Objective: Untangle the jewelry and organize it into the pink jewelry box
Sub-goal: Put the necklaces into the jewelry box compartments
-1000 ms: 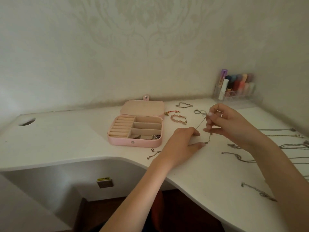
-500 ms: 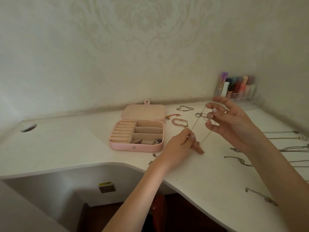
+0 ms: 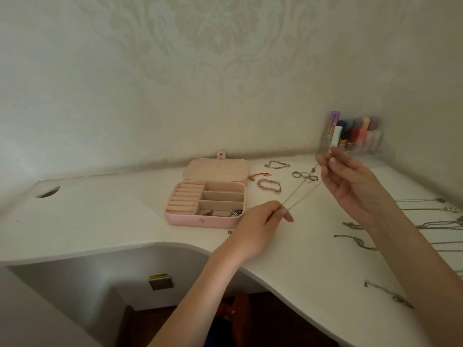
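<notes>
The white desk (image 3: 100,216) curves round a corner, with a round cable hole (image 3: 47,192) near its far left corner. The pink jewelry box (image 3: 200,220) lies open near the middle of the desk, towards the back edge, its lid (image 3: 216,169) folded flat behind it; ring rolls fill its left side, and a pendant (image 3: 235,212) with some chain lies in the nearest right compartment. In the far right corner stands a clear organizer (image 3: 355,146) of coloured tubes. Along the right edge several loose chains (image 3: 426,224) lie stretched out, and a knotted one (image 3: 355,240) lies just in front of them. A bracelet chain (image 3: 387,293) lies by the near right edge. Behind the box's right side are a beaded bracelet (image 3: 269,184), a red cord piece (image 3: 259,175), a link bracelet (image 3: 276,164) by the back edge, and a cluster of rings (image 3: 304,175). A tiny ring (image 3: 230,231) lies just in front of the box.

A thin necklace chain (image 3: 300,192) runs taut as two strands through the air, crossing over the rings. The left hand (image 3: 260,221) sits low over the desk just right of the box, thumb and forefinger pinching the chain's lower end, the other fingers curled under. The right hand (image 3: 350,184) is raised, palm turned inward, in front of the organizer; its thumb and fingertips come together at the chain's upper end, blurred, with the remaining fingers loosely bent
</notes>
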### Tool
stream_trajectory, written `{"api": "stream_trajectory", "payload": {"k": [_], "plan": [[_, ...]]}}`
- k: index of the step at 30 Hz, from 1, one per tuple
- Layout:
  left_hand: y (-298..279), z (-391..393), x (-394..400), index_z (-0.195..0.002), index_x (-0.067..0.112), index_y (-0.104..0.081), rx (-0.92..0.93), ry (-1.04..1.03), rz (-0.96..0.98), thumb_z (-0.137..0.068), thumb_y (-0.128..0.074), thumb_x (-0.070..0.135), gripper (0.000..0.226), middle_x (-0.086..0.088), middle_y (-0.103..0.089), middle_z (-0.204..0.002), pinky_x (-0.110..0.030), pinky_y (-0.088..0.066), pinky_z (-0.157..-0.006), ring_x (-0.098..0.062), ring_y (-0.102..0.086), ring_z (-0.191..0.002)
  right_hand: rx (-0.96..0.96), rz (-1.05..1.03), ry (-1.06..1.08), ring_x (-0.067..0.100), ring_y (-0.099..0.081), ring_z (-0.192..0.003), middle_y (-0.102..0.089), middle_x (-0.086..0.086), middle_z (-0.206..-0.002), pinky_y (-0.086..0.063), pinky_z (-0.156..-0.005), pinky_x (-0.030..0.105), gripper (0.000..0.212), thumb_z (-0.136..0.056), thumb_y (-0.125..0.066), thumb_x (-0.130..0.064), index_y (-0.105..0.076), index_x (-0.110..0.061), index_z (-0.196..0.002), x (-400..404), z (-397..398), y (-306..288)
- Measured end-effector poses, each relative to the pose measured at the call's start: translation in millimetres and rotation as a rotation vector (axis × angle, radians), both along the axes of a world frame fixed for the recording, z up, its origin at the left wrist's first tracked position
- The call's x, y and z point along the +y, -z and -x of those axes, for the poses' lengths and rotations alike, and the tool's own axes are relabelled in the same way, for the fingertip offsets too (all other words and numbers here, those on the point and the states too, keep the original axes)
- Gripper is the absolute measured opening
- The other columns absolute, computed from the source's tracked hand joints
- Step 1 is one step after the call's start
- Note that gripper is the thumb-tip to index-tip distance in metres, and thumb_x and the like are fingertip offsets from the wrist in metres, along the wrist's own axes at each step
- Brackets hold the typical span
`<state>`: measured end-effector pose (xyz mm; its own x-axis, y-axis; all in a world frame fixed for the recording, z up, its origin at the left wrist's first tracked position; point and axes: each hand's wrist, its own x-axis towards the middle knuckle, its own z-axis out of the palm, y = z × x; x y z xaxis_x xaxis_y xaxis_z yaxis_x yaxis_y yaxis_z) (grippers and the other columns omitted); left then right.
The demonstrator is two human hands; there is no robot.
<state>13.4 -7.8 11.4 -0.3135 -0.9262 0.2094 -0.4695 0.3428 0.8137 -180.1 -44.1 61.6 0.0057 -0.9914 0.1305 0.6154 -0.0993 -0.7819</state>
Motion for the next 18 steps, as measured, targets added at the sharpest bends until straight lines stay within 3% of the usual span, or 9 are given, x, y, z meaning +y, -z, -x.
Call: {"api": "stream_trajectory", "payload": {"k": [2,4,7,9,12,15,18], "plan": [[-6.9,-15.9,5.8,-0.083,0.025,-0.059,-0.100,-0.038,0.052,-0.099,-0.039,0.028,0.026,0.011,-0.048,-0.059,-0.024,-0.036,-0.058,-0.005,-0.043,-0.055,0.029,0.021,0.057,0.013,-0.070,-0.091,-0.072,0.002,-0.086,-0.055,-0.074,0.017,0.025,-0.070,-0.062,-0.004,-0.067,-0.011,-0.094,-0.6,4.3,-1.1],[-19.7,-32.6,10.1,-0.081,0.024,-0.057,-0.116,-0.072,0.087,-0.099,-0.039,0.028,0.025,0.008,-0.048,-0.060,-0.029,-0.040,-0.058,-0.007,-0.046,-0.053,0.183,0.061,0.119,0.016,-0.070,-0.093,-0.071,0.005,-0.090,-0.055,-0.075,0.018,0.030,-0.070,-0.066,-0.006,-0.065,-0.007,-0.100,0.2,7.1,0.6],[-45.9,-56.3,11.6,-0.078,0.022,-0.057,-0.109,-0.138,0.125,-0.098,-0.041,0.025,0.026,0.003,-0.052,-0.058,-0.026,-0.041,-0.052,-0.008,-0.048,-0.048,0.633,0.140,0.235,0.010,-0.071,-0.083,-0.067,0.008,-0.093,-0.054,-0.066,0.012,0.024,-0.086,-0.057,0.006,-0.068,-0.009,-0.102,4.1,1.4,4.2],[-59.8,-71.5,8.6,-0.075,0.025,-0.058,-0.152,-0.199,0.161,-0.098,-0.043,0.024,0.027,0.007,-0.043,-0.051,-0.019,-0.033,-0.048,-0.004,-0.040,-0.044,0.962,0.262,0.256,0.001,-0.065,-0.070,-0.061,0.001,-0.094,-0.055,-0.063,0.012,0.042,-0.090,-0.046,0.012,-0.069,-0.021,-0.099,5.4,-4.3,9.3],[-74.7,-85.6,2.3,-0.073,0.027,-0.059,-0.232,-0.192,0.214,-0.097,-0.044,0.026,0.028,0.001,-0.039,-0.057,-0.024,-0.028,-0.051,-0.013,-0.035,-0.051,1.318,0.409,0.101,0.001,-0.057,-0.066,-0.052,-0.010,-0.103,-0.047,-0.063,0.007,0.065,-0.082,-0.034,0.023,-0.068,-0.028,-0.103,7.6,-15.6,17.2],[-83.1,-90.7,-3.6,-0.075,0.023,-0.061,-0.234,-0.162,0.224,-0.097,-0.044,0.024,0.027,0.004,-0.033,-0.054,-0.024,-0.022,-0.046,-0.014,-0.030,-0.049,1.247,0.401,-0.124,0.006,-0.052,-0.057,-0.068,-0.007,-0.086,-0.041,-0.054,0.012,0.065,-0.070,-0.029,0.030,-0.073,-0.018,-0.077,12.1,-25.4,21.0],[-87.3,-97.1,-8.9,-0.079,0.021,-0.063,-0.269,-0.161,0.210,-0.097,-0.045,0.022,0.026,0.006,-0.030,-0.052,-0.025,-0.019,-0.046,-0.010,-0.026,-0.046,0.974,0.236,-0.162,0.014,-0.040,-0.047,-0.057,0.012,-0.057,-0.031,-0.045,0.018,0.060,-0.066,-0.023,0.029,-0.060,-0.016,-0.052,13.5,-28.5,16.7]]}}
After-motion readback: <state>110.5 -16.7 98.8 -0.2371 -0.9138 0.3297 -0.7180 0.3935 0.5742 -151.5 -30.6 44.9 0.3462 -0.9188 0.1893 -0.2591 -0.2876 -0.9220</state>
